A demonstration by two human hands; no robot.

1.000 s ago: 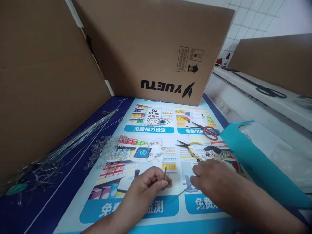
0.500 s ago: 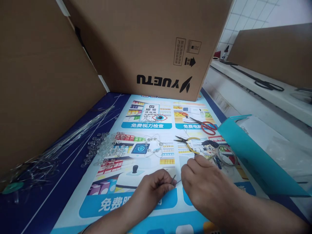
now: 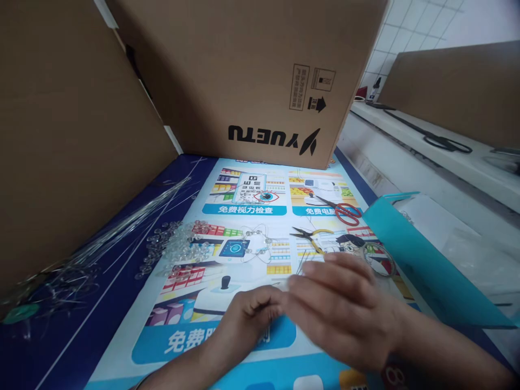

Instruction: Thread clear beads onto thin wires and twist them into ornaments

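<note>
Slid leftward since half a second earlier: right hand [image 3: 345, 311], blurred, fingers loosely spread, grip unclear, covering thin wire pinched in closed left hand [image 3: 252, 314] near desk's front edge. Best kept taut, steady; pliers [image 3: 314, 238] just beyond.

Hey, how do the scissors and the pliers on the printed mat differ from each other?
The scissors have red loop handles; the pliers have yellow handles. The scissors lie farther back, toward the cardboard box; the pliers lie nearer the right hand. The scissors' blades look broader than the pliers' thin, pointed, dark tips. Both lie flat on the mat, untouched, tips pointing left.
</note>
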